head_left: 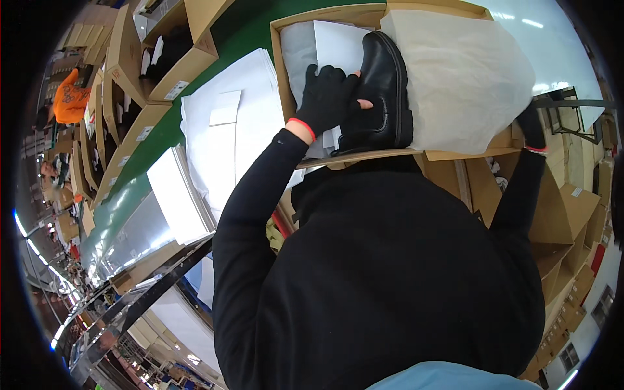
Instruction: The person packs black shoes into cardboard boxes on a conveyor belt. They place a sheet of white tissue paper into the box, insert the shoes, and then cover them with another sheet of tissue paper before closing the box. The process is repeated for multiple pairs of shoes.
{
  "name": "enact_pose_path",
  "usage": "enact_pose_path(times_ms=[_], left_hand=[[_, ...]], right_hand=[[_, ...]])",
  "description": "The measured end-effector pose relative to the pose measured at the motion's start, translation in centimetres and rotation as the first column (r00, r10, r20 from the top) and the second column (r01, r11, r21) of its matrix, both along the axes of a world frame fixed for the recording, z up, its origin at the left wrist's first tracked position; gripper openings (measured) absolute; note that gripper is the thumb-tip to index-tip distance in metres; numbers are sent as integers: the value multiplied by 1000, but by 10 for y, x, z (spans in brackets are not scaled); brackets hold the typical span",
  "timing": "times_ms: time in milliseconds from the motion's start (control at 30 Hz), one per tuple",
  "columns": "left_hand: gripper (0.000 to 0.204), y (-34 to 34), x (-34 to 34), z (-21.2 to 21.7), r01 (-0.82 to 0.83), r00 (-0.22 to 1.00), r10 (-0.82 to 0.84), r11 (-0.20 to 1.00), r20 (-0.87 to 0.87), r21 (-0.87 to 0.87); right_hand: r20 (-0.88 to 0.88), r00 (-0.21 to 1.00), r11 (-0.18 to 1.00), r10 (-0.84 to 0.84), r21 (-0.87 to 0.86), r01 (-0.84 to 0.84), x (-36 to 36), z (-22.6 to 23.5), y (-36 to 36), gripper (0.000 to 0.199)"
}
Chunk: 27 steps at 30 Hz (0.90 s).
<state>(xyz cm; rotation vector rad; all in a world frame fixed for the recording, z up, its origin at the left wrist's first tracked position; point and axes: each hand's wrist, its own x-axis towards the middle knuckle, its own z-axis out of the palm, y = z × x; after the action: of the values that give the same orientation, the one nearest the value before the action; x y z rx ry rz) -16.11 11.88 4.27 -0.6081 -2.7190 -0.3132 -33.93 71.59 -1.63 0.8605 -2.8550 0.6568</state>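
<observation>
A black ankle boot (390,97) lies on its side in an open cardboard shoebox (279,71), sole toward the right. My left hand (328,97), in a black glove with bare thumb and index fingertips, is closed at the boot's upper, its fingers bent. White paper (338,42) lies under and beside the boot. Pale tissue paper (455,78) spreads over the right part of the box and hangs past its edge. At that right edge is my right hand (532,130), also black-gloved; its fingers are hidden by the paper and the angle.
A stack of white paper sheets (227,130) lies on the green table (250,32) to the left. Open boxes (130,62) with dark contents stand at the far left. More cardboard boxes (552,208) are at the right. A person in an orange top (70,97) is in the left background.
</observation>
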Motion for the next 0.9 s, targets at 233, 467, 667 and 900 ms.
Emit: enact_pose_path(times_ms=[233,467,667,900], left_hand=[[72,-64,53,72,-462,777,-314,304,545,833],[97,-93,88,27,-457,853,175,706,491,541],[101,-73,119,46,-547,830,359,674,426,497],[100,-71,134,48,-611,787,279,479,550,631]], right_hand=[[27,876,823,482,-358,-442,111,95,-362,120],[179,777,773,603,110,-625,165,67,-496,133],[-242,898,846,368,-313,-431,92,63,-471,71],[-450,893,999,-2,-43,-20,9,55,-487,54]])
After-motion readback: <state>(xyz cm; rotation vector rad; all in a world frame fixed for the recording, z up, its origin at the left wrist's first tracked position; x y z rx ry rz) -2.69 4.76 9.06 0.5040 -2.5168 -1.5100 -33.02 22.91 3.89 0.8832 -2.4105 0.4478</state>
